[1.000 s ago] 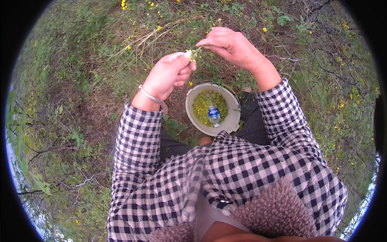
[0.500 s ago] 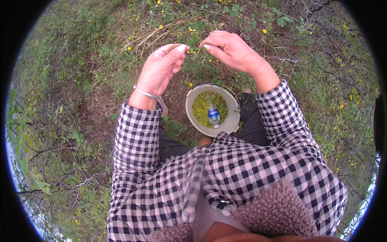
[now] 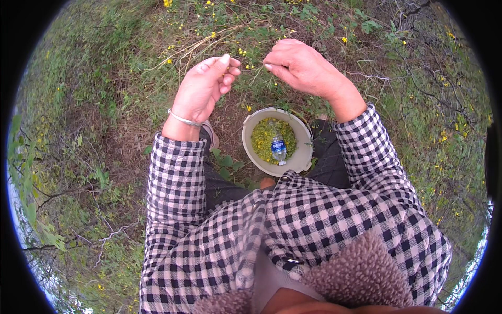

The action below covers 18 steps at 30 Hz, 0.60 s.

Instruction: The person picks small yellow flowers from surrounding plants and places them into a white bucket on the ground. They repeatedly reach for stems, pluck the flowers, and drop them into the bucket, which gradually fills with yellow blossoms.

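Note:
My left hand (image 3: 203, 88), with a pale bangle (image 3: 183, 118) at the wrist, is raised above the ground with thumb and fingers pinched together. Whatever lies in that pinch, if anything, is too small to make out. Across a small gap, my right hand (image 3: 309, 69) pinches a thin green plant stem (image 3: 257, 77) between thumb and forefinger. Below both hands, a pale bucket (image 3: 304, 137) stands between my legs. Loose yellow flower heads (image 3: 262, 140) cover its bottom, and a clear plastic bottle with a blue label (image 3: 278, 147) lies on them.
Yellow-flowering plants (image 3: 241, 51) grow beyond my hands. Dry stalks (image 3: 183, 51) lean at the far left. Bare twigs (image 3: 112, 234) stick out at the left, and thin branches (image 3: 444, 97) tangle at the right. Broad green leaves (image 3: 226, 163) grow beside the bucket.
My left hand has drawn slightly left, away from my right hand, and the gap between them has widened. My right hand has shifted only a little and keeps its pinch.

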Available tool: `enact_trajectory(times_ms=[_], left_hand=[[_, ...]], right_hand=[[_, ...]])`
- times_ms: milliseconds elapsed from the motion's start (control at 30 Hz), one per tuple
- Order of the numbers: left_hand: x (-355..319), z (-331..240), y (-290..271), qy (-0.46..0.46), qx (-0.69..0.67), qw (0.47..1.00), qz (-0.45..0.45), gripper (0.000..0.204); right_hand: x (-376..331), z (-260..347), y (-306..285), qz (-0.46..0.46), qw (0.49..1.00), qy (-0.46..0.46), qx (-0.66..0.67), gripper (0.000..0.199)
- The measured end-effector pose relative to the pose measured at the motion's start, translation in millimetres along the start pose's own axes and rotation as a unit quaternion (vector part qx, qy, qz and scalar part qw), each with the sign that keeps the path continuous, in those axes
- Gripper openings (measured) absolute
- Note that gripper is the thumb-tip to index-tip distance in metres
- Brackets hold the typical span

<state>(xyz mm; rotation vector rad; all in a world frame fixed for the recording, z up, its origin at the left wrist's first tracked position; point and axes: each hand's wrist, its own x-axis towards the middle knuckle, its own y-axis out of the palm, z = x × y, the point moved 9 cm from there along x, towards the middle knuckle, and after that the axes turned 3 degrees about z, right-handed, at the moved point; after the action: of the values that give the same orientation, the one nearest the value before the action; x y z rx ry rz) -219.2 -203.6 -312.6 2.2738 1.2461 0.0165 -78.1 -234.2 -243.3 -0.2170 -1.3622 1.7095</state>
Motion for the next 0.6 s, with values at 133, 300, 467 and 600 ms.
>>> enact_trajectory(times_ms=[133,300,467,600], left_hand=[[0,0,3,0.02,-0.025,0.999,-0.01,0.026],[3,3,-3,0.047,0.046,0.995,-0.071,0.016],[7,-14,-20,0.089,0.016,0.991,-0.095,0.012],[14,11,-15,0.017,-0.035,0.998,-0.046,0.011]], right_hand=[[1,6,8,0.022,0.998,-0.006,-0.052,0.014],[3,9,10,0.025,0.999,-0.009,-0.047,0.014],[-2,-9,-9,-0.005,1.0,0.026,-0.014,0.015],[-7,-25,-19,-0.06,0.992,0.073,0.078,0.018]])
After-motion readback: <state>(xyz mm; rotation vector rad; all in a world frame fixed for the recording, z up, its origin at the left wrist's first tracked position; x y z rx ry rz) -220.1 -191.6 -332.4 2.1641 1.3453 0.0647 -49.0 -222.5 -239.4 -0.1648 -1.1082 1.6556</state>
